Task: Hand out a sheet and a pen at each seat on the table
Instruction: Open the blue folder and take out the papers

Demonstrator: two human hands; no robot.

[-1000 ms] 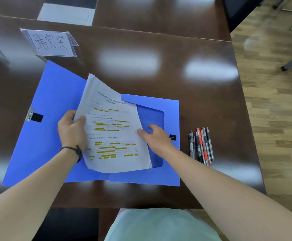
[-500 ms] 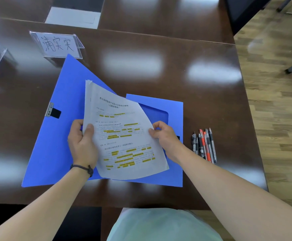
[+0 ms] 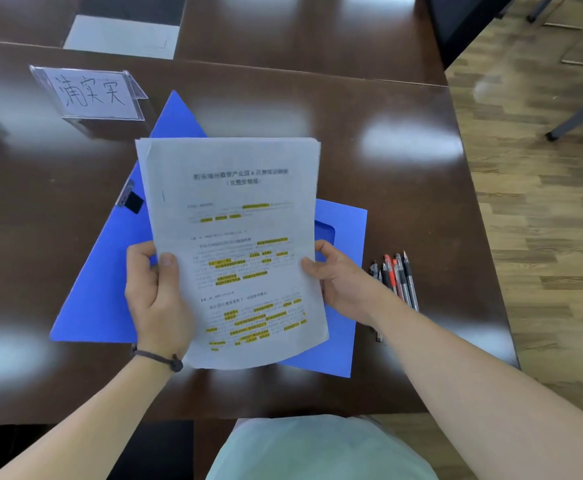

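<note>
While both hands grip it, sheet stack (image 3: 238, 237) white, printed, yellow highlights, above blue folder (image 3: 110, 278)

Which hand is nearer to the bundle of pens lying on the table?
Right. The right hand holds the right edge of the sheets, just left of the pens. The left hand grips the sheets' left edge, farther away across the page.

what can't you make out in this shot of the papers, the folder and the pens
Head view only:
- Printed text on the stack of sheets: blurred, unreadable.
- Number of sheets: edges too fine to count.
- Middle of the blue folder: hidden by the sheets and left hand.
- Pens: lower ends hidden by the right hand and forearm; count unsure.
</note>
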